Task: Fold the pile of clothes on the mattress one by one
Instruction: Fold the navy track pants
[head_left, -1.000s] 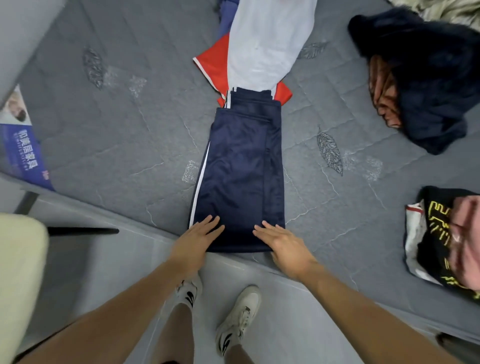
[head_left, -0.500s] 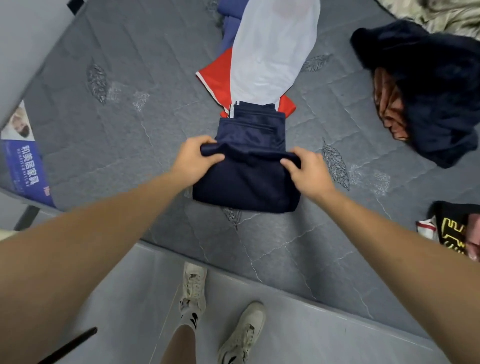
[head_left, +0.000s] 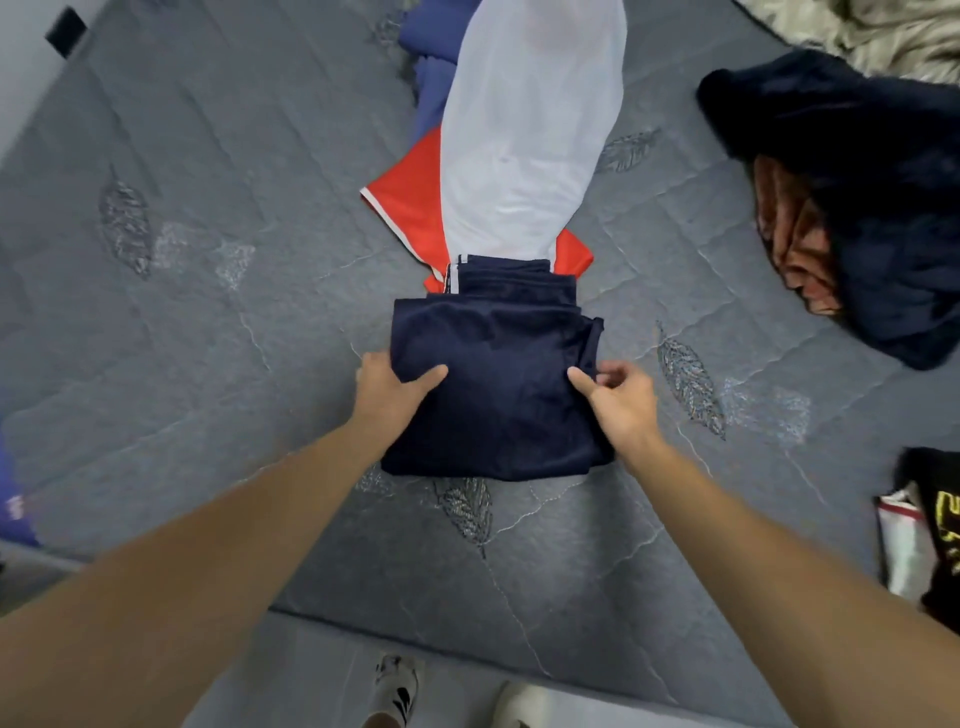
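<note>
Navy trousers (head_left: 498, 395) lie folded into a thick square in the middle of the grey quilted mattress (head_left: 234, 312). My left hand (head_left: 389, 387) grips the square's left edge with the thumb laid on top. My right hand (head_left: 618, 400) pinches the right edge, thumb on the fabric and fingers curled beside it. The square's far end overlaps a white garment (head_left: 530, 130), which lies flat over a red one (head_left: 410, 208) and a blue one (head_left: 431, 78).
A dark fleecy heap (head_left: 857, 182) with an orange-brown garment (head_left: 784, 249) tucked in it sits at the right. A black garment with yellow print (head_left: 935, 519) lies at the right edge. My shoes (head_left: 395, 686) stand on the floor by the mattress's near edge.
From the mattress's near edge, both hands lifted the trousers' lower end and folded it forward. The trousers went from a long strip to a compact square, and the hands now hold its sides.
</note>
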